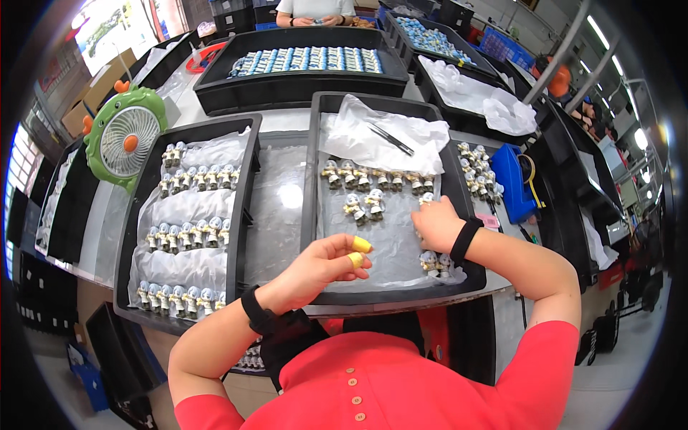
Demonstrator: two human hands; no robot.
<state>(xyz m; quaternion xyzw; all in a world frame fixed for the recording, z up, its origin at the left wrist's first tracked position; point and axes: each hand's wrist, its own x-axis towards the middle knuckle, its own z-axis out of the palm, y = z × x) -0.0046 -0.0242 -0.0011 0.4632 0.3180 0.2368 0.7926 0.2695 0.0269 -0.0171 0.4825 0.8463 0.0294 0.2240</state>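
Observation:
My right hand (pixel 438 228) reaches into the right side of a black tray (pixel 312 208), its fingers closed around a small figurine (pixel 426 198), mostly hidden by the hand. Over the same tray's near left part hovers my left hand (pixel 321 268), fingers apart and bent, with yellow covers on two fingertips and nothing visible in it. Between the hands and a back row of white-and-gold figurines (pixel 362 174), a loose pair of figurines (pixel 364 206) lies on the plastic liner. More figurines (pixel 436 264) lie below my right wrist.
Black tweezers (pixel 390 139) rest on white plastic sheeting (pixel 351 132). To the left, another black tray (pixel 123 236) holds rows of figurines. Beside it stands a green fan (pixel 118 132). A blue bin (pixel 512 183) is at right; across the table sits a person (pixel 315 10).

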